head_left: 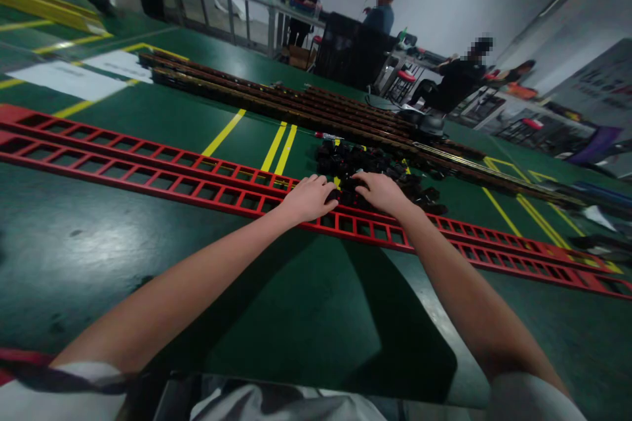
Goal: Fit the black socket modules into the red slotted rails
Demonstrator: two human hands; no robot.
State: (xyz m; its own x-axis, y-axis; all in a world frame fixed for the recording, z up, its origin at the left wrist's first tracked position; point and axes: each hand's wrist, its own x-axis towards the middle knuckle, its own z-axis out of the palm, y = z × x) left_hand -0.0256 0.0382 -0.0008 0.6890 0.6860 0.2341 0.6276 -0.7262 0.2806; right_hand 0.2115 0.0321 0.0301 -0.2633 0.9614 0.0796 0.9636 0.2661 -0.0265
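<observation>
Left hand (310,200), black piece (332,196) held, part-hidden

The person is wearing short whitish sleeves, the left sleeve (93,371) and right sleeve (528,398) leaving both forearms bare. A dark band (59,379) is crossing the left one, with red cloth (22,356) showing beside it. Wrinkled greyish-white fabric (281,406) is bunching in front of the body. The left hand (310,198) and right hand (382,194) are showing bare.

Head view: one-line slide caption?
Left hand and right hand reach across red ladder-like rails to a heap of small black parts.
</observation>
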